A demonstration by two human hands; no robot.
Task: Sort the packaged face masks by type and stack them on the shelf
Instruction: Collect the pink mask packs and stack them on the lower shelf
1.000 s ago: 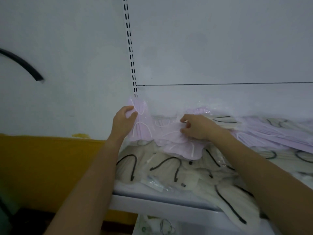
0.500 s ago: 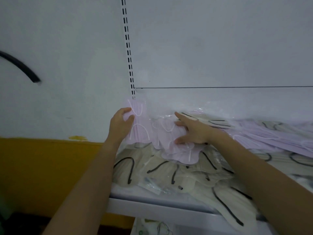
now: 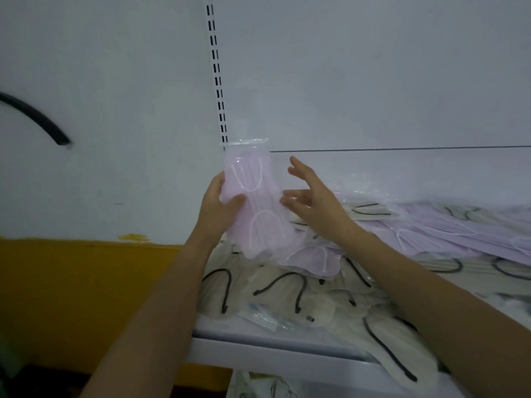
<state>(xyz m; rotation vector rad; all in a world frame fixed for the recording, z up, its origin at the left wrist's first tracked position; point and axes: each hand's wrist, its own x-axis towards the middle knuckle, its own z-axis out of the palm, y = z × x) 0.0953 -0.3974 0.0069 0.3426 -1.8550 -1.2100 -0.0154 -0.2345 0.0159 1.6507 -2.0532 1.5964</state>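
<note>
Mostly upright, lilac mask pack (image 3: pixel 258 196), clear-wrapped

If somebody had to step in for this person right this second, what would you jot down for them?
Left hand: holds a pink mask pack upright at the shelf's left end.
Right hand: open, fingers spread beside that pack.
Pink packs lie mixed over cream packs with black loops on the shelf.
Done: no tidy stack visible.
To do: separate both types and stack them.

left grip (image 3: pixel 217 211) curled tight, right grip (image 3: pixel 313 205) with fingers splayed.
</note>
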